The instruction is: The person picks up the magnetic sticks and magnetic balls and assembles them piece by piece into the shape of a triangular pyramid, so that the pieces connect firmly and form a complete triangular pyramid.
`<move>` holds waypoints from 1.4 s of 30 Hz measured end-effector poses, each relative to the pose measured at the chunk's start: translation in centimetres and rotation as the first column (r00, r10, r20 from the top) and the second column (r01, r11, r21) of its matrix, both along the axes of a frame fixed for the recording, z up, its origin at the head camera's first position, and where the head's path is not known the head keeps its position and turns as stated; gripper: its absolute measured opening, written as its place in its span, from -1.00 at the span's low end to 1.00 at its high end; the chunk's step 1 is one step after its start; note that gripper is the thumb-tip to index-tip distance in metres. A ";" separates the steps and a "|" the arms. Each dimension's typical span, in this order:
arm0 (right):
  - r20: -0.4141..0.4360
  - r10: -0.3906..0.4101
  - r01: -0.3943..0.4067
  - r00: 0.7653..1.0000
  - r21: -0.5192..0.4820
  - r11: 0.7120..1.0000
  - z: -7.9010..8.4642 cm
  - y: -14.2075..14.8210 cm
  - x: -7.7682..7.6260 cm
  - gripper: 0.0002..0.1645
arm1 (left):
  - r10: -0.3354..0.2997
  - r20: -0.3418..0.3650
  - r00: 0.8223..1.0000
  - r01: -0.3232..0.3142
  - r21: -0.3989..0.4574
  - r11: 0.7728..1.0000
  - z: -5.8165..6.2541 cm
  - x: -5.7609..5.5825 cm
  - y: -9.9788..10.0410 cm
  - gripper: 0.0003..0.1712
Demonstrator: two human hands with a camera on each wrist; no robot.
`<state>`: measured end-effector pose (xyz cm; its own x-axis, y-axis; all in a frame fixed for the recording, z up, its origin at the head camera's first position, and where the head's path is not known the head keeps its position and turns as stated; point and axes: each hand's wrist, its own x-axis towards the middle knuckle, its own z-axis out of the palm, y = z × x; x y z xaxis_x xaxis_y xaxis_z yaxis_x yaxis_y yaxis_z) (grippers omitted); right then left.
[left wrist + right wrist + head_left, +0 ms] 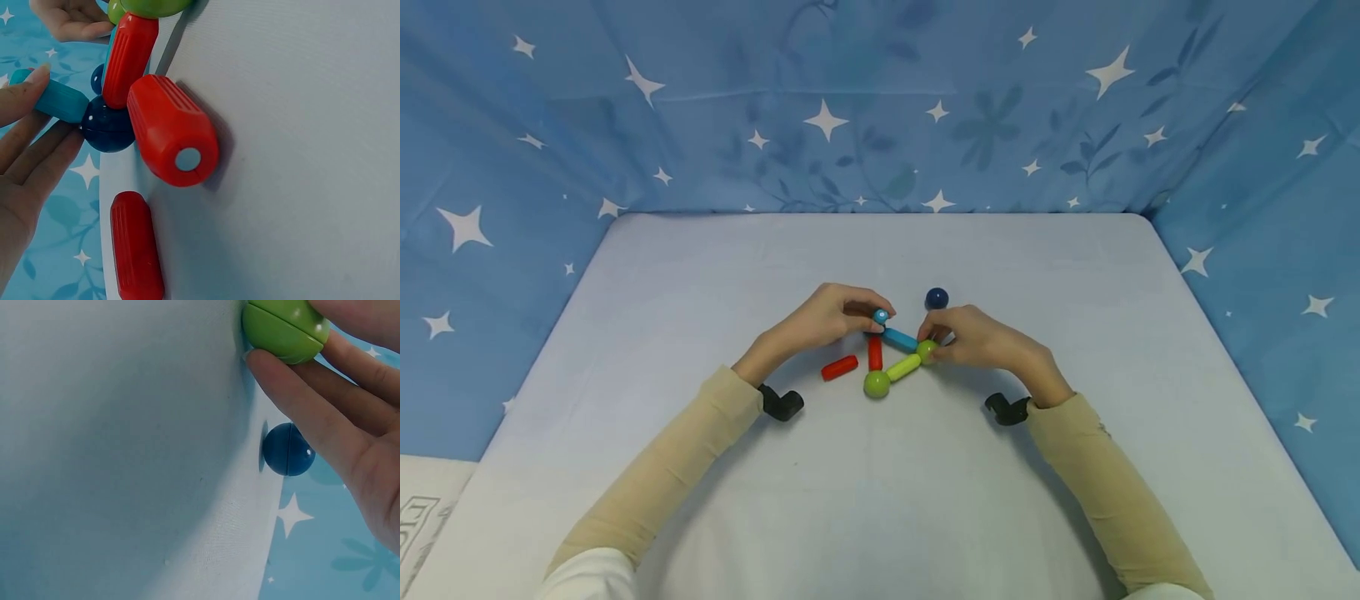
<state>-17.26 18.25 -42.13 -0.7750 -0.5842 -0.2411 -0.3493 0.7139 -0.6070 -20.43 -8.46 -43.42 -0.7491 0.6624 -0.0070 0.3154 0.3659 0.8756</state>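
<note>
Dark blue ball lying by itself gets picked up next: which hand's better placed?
Probably the right hand: the dark blue ball lies just beyond its fingers, though they hold a green ball. The left hand is farther off and pinches a blue rod.

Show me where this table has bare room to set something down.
Bare: the near part of the table between the left sleeve and right sleeve, the far strip between the loose dark blue ball and curtain, and outside either sleeve. Crowded: the middle, where left hand, right hand, green balls and rods cluster.
</note>
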 end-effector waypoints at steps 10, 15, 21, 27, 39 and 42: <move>0.000 0.004 -0.004 1.000 0.000 1.000 -0.1 -0.3 0.2 -0.73 | 0.006 -0.013 1.000 -0.007 -0.004 1.000 -0.3 0.2 -0.1 -0.67; -0.003 0.002 -0.002 1.000 0.005 1.000 -0.1 -0.2 0.2 -0.72 | 0.025 -0.094 0.995 -0.033 -0.091 0.995 -0.2 0.5 -0.5 -0.50; -0.014 -0.011 0.012 1.000 0.016 1.000 0.3 0.1 0.0 -0.72 | 0.067 -0.196 0.978 -0.113 -0.233 0.966 0.5 1.9 -1.4 -0.50; -0.013 -0.015 0.015 1.000 0.010 1.000 0.4 0.2 0.0 -0.72 | 0.065 -0.186 0.980 -0.122 -0.312 0.942 0.6 3.5 -2.3 -0.73; -0.007 -0.012 0.012 1.000 0.004 1.000 0.3 0.1 0.1 -0.73 | -0.081 -0.244 0.967 -0.059 -0.516 0.854 0.3 5.1 -1.0 -0.81; -0.002 -0.013 0.013 1.000 0.008 1.000 0.2 -0.1 0.1 -0.73 | -0.066 -0.241 0.968 -0.069 -0.511 0.857 0.3 5.2 -1.0 -0.79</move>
